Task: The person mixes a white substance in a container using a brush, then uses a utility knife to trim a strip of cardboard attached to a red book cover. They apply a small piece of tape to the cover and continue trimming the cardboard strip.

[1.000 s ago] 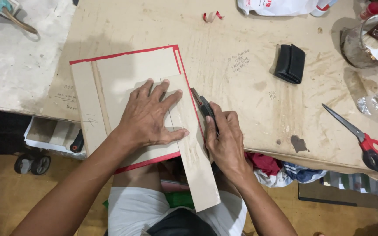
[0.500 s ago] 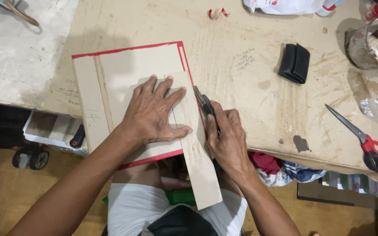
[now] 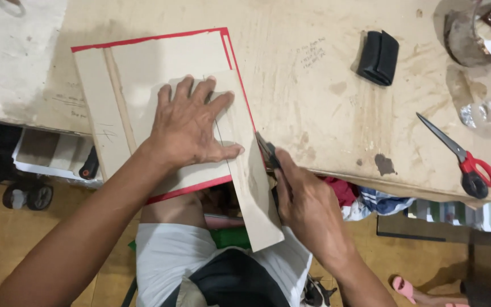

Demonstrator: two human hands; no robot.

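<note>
Pressing flat, left hand [image 3: 191,128] pins cardboard sheet [image 3: 160,62] at frame centre; right hand [image 3: 308,204] grips cutter [image 3: 268,152] at its edge. Risk: blade skids toward the spread fingers if sheet shifts.

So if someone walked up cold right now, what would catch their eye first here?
Probably the left hand spread flat on the pale cardboard sheet at the table's near edge, while the right hand runs a dark cutter along that sheet's right side. Under it lies a red-edged board. Further right, red-handled scissors and a black pouch lie on the stained worktable.
</note>
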